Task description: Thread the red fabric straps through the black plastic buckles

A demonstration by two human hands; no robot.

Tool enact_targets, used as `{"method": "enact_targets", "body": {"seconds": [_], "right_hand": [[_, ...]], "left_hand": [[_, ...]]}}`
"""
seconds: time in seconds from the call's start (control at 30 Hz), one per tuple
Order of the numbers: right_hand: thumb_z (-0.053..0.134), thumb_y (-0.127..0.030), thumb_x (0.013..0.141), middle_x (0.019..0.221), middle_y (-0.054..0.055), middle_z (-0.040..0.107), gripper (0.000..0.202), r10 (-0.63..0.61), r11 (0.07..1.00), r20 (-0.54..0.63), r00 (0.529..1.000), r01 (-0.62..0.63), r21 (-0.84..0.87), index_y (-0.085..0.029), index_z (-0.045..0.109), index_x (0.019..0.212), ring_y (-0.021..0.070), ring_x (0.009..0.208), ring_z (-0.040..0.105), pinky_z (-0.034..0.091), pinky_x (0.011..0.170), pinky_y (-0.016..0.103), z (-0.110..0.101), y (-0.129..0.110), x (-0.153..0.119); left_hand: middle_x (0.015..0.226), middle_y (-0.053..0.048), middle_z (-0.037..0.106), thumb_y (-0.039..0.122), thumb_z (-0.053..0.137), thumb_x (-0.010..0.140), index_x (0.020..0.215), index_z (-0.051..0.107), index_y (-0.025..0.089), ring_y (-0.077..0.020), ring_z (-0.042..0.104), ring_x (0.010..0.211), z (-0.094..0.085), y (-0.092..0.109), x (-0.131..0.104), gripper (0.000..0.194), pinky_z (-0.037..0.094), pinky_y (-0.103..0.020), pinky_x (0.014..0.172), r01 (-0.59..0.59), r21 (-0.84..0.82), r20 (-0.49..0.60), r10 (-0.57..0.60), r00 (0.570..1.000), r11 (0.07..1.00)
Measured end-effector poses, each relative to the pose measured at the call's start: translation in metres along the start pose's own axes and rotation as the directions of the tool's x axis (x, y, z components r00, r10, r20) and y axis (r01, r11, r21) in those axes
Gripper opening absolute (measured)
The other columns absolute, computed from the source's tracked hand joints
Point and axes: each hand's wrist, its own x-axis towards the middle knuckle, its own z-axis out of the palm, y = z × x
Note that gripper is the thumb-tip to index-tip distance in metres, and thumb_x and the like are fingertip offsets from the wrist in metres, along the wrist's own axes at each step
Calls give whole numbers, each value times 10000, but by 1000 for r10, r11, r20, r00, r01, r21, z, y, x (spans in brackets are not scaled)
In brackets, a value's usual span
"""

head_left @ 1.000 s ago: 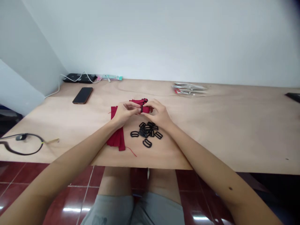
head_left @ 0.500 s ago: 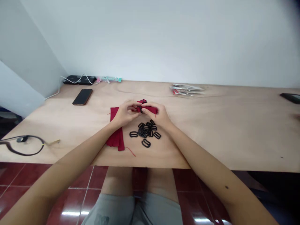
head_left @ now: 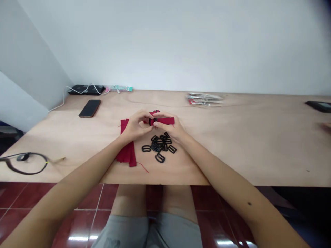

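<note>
My left hand (head_left: 137, 126) pinches a black slider buckle (head_left: 151, 122), which sits at the left end of a short red strap (head_left: 167, 120). From the other side my right hand (head_left: 173, 129) grips that strap between thumb and fingers. Just behind the fingertips more red webbing with black buckle parts (head_left: 156, 112) shows, partly hidden. A heap of loose black buckles (head_left: 156, 145) lies on the table below my hands, some slotted rectangles, some with an open hook. Several red strips (head_left: 126, 151) lie stacked under my left wrist, with a loose red thread beside them.
On the wooden table (head_left: 232, 148) lie a phone (head_left: 89, 108), a black box with a white cable (head_left: 86, 90), flat packets (head_left: 204, 99), a black loop-shaped strap (head_left: 28, 172) and a dark device (head_left: 319, 106). Part of another person's hand (head_left: 327, 127) shows at the right edge.
The strap and buckle between my fingers have turned, so more of the red strap and the black buckle shows. The view has shifted slightly; the loose buckles lie as before.
</note>
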Motion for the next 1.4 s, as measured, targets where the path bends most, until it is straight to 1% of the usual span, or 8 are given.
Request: {"method": "enact_targets", "body": {"seconds": [0.13,0.4,0.7,0.8,1.0,1.17,1.27,1.4], "right_hand": [[947,-467,760,1130,47,808,436,46,996,-13,999,-45,71,-242,807,1107,204,867,748,641,820,374,-2,5,1],[999,-447,670,1108,62,809,470,67,990,-93,993,-55,127,-219,804,1032,174,806,713,606,727,329,-16,5,10],[987,-470,663,975,44,802,484,52,994,-223,973,-30,104,-228,797,1036,183,809,710,594,680,320,-35,-1,14],[979,-464,678,993,60,818,475,38,998,-246,969,-23,65,-220,811,1050,186,812,724,606,723,337,-43,-2,13],[1005,-414,635,1010,82,841,512,142,987,-5,990,-142,-72,-206,833,1069,243,927,787,631,883,389,-44,-2,7],[972,-440,678,973,88,841,455,234,958,290,928,-170,-230,-173,836,1021,247,877,786,632,866,390,-30,-4,-2],[939,-496,721,965,85,834,442,211,957,309,927,-131,-259,-172,831,1002,245,876,774,619,830,371,-28,-7,-3],[738,-661,896,772,59,762,502,131,959,191,973,-75,-273,-166,786,826,170,669,655,531,661,306,-30,-8,1]], "left_hand": [[1037,-82,726,244,883,748,1004,787,208,-223,697,955,-2,4,0,276,581,-343,872,16,-7,4,-16,1000,1000],[1125,-111,754,303,916,716,1019,750,167,-253,734,1052,-9,4,3,371,616,-342,890,151,-170,-83,-167,982,974],[927,-84,813,346,985,649,1068,758,152,-175,738,739,-16,0,5,515,566,-245,620,311,-358,-135,-378,916,881],[965,-80,828,329,1007,615,1067,760,158,-173,757,751,-18,1,8,543,589,-261,664,290,-480,-165,-410,897,828],[849,-18,806,184,991,569,936,791,161,-140,764,771,-19,3,15,419,619,-272,837,207,-697,-186,-452,872,687],[890,-22,806,136,945,642,913,813,161,-126,768,843,-17,2,14,303,629,-227,864,273,-771,-83,-516,853,575],[945,-33,815,122,930,683,947,820,146,-121,772,880,-15,3,12,287,633,-195,848,300,-792,-19,-513,858,531],[962,-41,820,85,896,734,957,809,132,-125,777,868,-12,7,8,244,647,-215,868,346,-801,22,-553,833,489]]}}
